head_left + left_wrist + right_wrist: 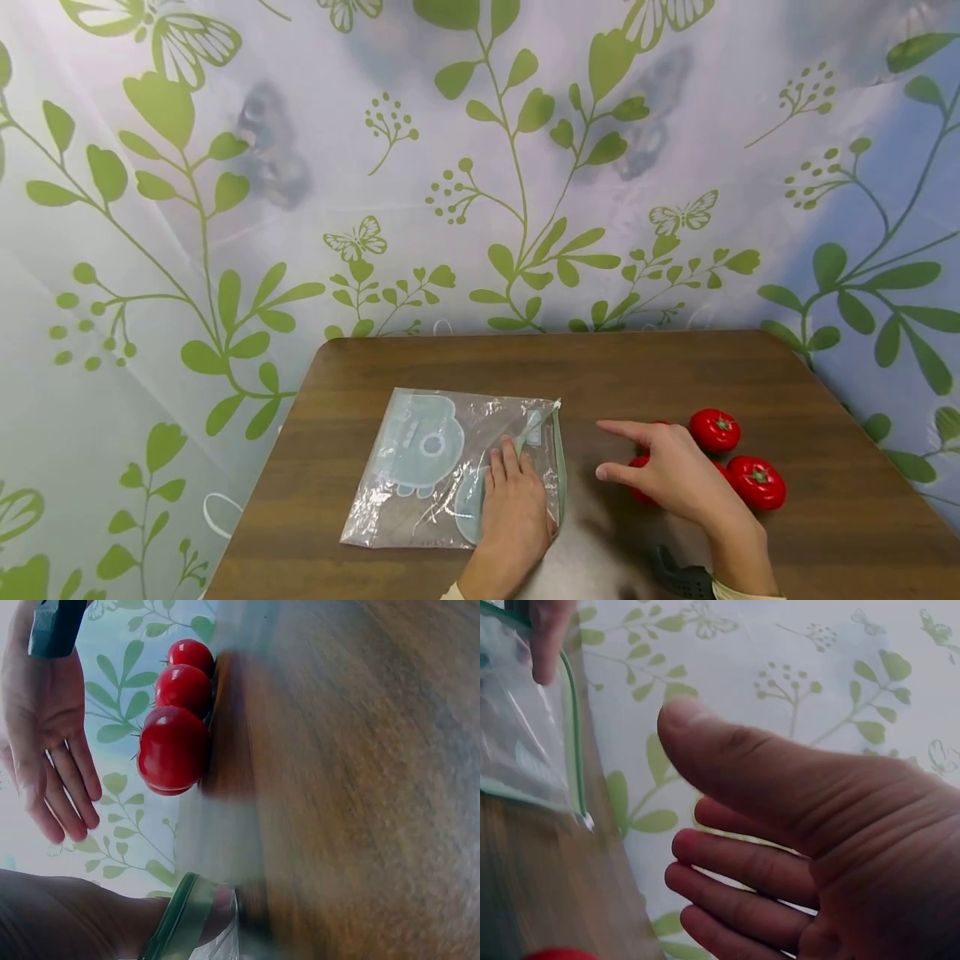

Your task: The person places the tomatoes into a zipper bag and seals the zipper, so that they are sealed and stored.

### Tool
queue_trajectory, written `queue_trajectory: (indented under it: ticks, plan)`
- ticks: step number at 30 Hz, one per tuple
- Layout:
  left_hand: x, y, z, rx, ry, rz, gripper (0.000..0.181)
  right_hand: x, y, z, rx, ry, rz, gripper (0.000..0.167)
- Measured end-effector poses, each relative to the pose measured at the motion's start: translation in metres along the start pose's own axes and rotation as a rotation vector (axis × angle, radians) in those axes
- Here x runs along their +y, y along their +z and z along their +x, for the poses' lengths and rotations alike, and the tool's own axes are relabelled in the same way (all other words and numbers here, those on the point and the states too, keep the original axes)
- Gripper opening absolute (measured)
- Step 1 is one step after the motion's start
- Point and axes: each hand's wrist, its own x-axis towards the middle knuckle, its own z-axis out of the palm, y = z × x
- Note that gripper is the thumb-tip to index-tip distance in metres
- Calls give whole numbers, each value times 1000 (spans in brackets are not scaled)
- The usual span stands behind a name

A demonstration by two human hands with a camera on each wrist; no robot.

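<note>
A clear plastic zip bag (480, 417) with a pale blue cartoon print lies flat, its green zip edge (560, 467) at the right. On top of the bag near that edge rests my left hand (516, 510), fingers straight. In the left wrist view its thumb (217, 915) shows behind the green strip; whether it is inside the bag I cannot tell. Over several red tomatoes (757, 482) hovers my right hand (678, 471), thumb and fingers spread apart and holding nothing. It partly hides some tomatoes. In its wrist view one tomato (562, 954) barely shows at the bottom.
Everything lies on a brown wooden table (360, 358). A pale curtain (420, 250) with green leaves and butterflies hangs behind it and along the sides. A dark strap (682, 575) sits at my right wrist.
</note>
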Motion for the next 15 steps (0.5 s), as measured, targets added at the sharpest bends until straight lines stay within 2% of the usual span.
queue_trajectory:
  ticks: [4, 9, 15]
  plan:
    - [0, 0, 1, -6, -6, -10, 99, 7, -10, -6, 3, 19, -4, 68]
    - [-1, 2, 1, 17, -7, 5, 103, 16, -21, -13, 7, -1, 21, 68]
    - [0, 2, 3, 18, -14, 16, 105, 28, -36, -20, -15, 36, 23, 70]
